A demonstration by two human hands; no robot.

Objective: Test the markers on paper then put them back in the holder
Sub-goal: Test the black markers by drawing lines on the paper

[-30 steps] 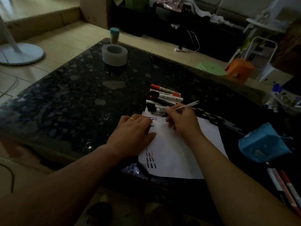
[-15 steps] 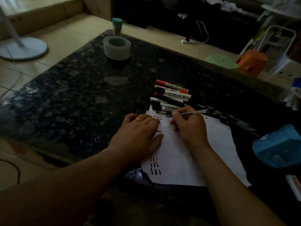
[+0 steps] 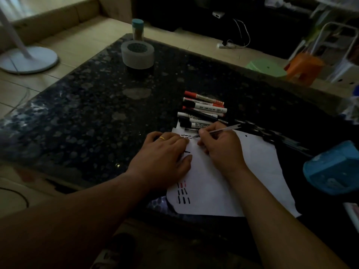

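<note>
Paper (image 3: 229, 183), white with ragged edges, lies on the speckled stone table (image 3: 93, 113), pressed flat by the left hand (image 3: 163, 162), fingers spread. The right hand (image 3: 219, 146) pinches a slim clear pen (image 3: 219, 130), tip on the sheet; cylindrical markers (image 3: 204, 111) lie stacked at its 12 o'clock.

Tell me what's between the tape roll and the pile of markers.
Nothing: in the head view, only bare table separates the tape roll from the markers.
</note>
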